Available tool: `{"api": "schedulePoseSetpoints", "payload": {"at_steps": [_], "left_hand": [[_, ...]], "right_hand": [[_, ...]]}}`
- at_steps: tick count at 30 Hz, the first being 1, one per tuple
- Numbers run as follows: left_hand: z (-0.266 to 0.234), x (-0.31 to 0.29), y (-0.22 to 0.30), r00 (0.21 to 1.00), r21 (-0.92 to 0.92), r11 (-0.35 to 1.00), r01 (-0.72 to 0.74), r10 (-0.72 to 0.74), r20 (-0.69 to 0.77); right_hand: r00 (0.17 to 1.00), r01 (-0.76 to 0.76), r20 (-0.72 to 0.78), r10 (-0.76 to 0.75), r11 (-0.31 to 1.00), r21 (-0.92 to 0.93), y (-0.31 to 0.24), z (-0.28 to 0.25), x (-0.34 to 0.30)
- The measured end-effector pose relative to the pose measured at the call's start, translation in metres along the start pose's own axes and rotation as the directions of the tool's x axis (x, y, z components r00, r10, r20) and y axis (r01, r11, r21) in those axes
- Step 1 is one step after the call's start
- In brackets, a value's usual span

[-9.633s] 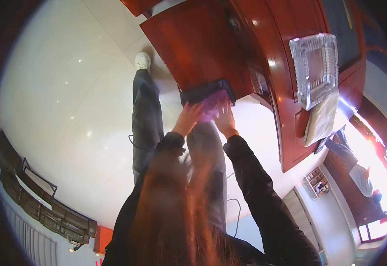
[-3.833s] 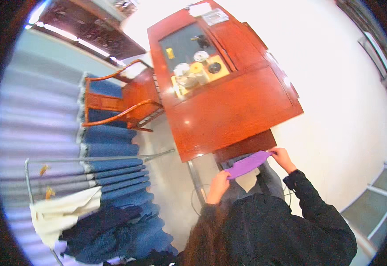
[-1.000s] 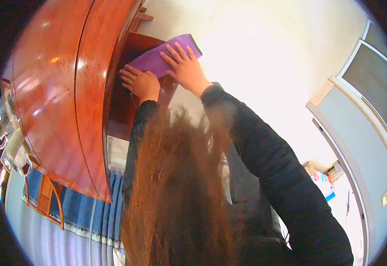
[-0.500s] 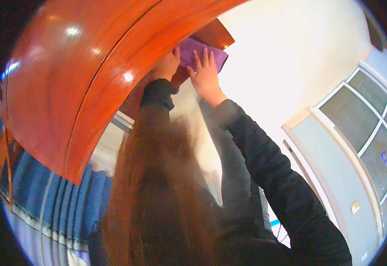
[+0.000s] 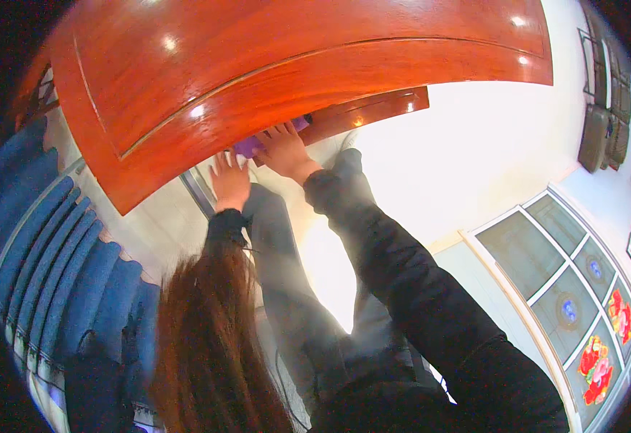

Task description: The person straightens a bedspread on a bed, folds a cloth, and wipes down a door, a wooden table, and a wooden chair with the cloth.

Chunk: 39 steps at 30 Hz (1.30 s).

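A purple cloth point(image 5: 246, 149) is at the underside of a glossy red-brown wooden tabletop point(image 5: 315, 61), partly hidden by the table's edge and by my fingers. My right hand point(image 5: 285, 151) lies over it with the fingers stretched out and slightly apart. To the left, my left hand point(image 5: 230, 182) is raised with spread fingers, its tips close to the table edge and the cloth; whether they touch either one I cannot tell. Beneath the top, a wooden rail point(image 5: 366, 112) runs off to the right.
Blue curtains point(image 5: 70, 252) hang at the left. My legs point(image 5: 279, 252) are below the table edge, and long hair hangs over my left arm. A glass-paned door point(image 5: 546, 267) with red flower decorations stands at the right, dark suitcases point(image 5: 593, 137) at the far right.
The view has swung, so the tabletop now spans the upper middle. My left hand has come off the cloth and opened beside it. My right hand has moved left along the cloth.
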State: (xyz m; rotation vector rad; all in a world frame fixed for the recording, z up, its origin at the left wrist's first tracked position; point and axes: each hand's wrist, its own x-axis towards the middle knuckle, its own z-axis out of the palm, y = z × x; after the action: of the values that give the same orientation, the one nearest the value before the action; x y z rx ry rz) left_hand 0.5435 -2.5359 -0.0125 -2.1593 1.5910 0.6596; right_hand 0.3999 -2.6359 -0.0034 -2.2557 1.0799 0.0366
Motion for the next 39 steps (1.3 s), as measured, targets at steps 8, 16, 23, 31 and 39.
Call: {"api": "schedulePoseSetpoints", "payload": {"at_steps": [8, 16, 23, 31, 39], "left_hand": [[0.03, -0.06, 0.038, 0.993, -0.592, 0.805, -0.02, -0.053, -0.106], [-0.013, 0.023, 0.053, 0.906, -0.12, 0.971, -0.206, 0.143, -0.398], [-0.054, 0.096, 0.159, 0.917, -0.304, 0.881, -0.362, 0.279, -0.283], [-0.061, 0.155, 0.308, 0.874, -0.218, 0.88, -0.421, 0.33, -0.357], [-0.049, 0.149, 0.37, 0.804, 0.075, 0.885, -0.459, 0.449, -0.389]], "right_hand": [[0.938, 0.338, 0.182, -0.295, 0.895, -0.291, 0.048, -0.032, -0.001], [0.992, 0.125, -0.014, -0.124, 0.978, 0.166, 0.121, -0.096, 0.029], [0.994, -0.059, -0.102, 0.049, 0.994, -0.095, 0.239, -0.15, 0.014], [0.992, -0.126, -0.043, 0.12, 0.974, -0.188, 0.36, -0.175, -0.016], [0.862, -0.203, -0.478, 0.17, 0.979, -0.019, 0.356, -0.129, -0.098]]}}
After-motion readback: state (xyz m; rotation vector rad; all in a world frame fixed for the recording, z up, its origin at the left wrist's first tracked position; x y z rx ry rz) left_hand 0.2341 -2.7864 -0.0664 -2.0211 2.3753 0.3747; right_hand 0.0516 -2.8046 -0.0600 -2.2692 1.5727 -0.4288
